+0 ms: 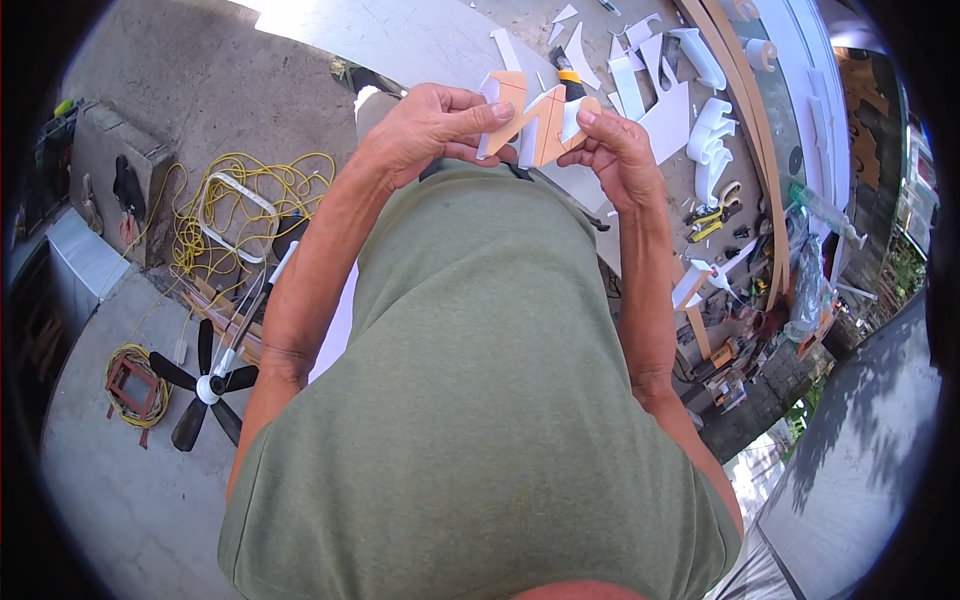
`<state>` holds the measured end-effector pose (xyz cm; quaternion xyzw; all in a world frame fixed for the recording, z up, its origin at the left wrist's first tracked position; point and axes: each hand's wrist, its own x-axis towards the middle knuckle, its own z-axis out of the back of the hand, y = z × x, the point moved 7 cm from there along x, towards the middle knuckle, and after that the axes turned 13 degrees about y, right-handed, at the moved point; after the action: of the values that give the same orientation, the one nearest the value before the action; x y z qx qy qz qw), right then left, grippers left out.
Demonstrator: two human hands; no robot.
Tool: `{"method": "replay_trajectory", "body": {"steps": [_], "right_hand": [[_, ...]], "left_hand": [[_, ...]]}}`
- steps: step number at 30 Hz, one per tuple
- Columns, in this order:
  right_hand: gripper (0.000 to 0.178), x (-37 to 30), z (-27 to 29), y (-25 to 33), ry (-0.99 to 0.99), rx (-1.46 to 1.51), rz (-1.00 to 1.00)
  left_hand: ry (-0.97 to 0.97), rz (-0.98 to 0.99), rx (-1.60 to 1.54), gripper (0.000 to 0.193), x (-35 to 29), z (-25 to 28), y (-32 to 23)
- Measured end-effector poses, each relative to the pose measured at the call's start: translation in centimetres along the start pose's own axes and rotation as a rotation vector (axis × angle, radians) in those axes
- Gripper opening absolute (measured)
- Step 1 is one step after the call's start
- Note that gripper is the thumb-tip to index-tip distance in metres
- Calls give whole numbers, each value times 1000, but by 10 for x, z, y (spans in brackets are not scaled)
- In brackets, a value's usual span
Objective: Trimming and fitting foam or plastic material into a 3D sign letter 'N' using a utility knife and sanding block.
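Observation:
Between my two hands is a zigzag, letter-shaped sign piece with a tan face and white side walls. My left hand grips its left end, the thumb lying on the tan face and the fingers behind. At the right end, my right hand pinches the piece between thumb and fingers. The piece is held tilted above the edge of a worktable, in front of my green shirt. Thin lines run across its tan face. Parts of the fingers are hidden behind it.
White offcuts litter the table, near a curvy white piece. Yellow-handled pliers lie to the right, by another small tan-and-white piece. On the floor at left are a yellow cord and a black-bladed fan.

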<state>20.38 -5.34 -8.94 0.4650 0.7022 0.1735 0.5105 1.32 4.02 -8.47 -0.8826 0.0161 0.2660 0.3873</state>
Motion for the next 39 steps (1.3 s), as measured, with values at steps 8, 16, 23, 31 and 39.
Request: {"method": "replay_trajectory", "body": {"steps": [8, 16, 23, 31, 39], "right_hand": [[44, 10, -2, 5, -8, -51, -62], [48, 22, -15, 23, 29, -275, -46], [50, 19, -37, 52, 118, -413, 182], [52, -9, -66, 95, 284, -677, 499], [55, -3, -70, 89, 352, -738, 312]], "left_hand": [[-71, 13, -177, 59, 7, 10, 17], [-47, -98, -407, 59, 7, 4, 19], [-42, -277, -351, 78, -1, 1, -2], [-69, -339, 475, 92, -36, -13, -70], [-162, -266, 726, 85, -34, -31, -80]]}}
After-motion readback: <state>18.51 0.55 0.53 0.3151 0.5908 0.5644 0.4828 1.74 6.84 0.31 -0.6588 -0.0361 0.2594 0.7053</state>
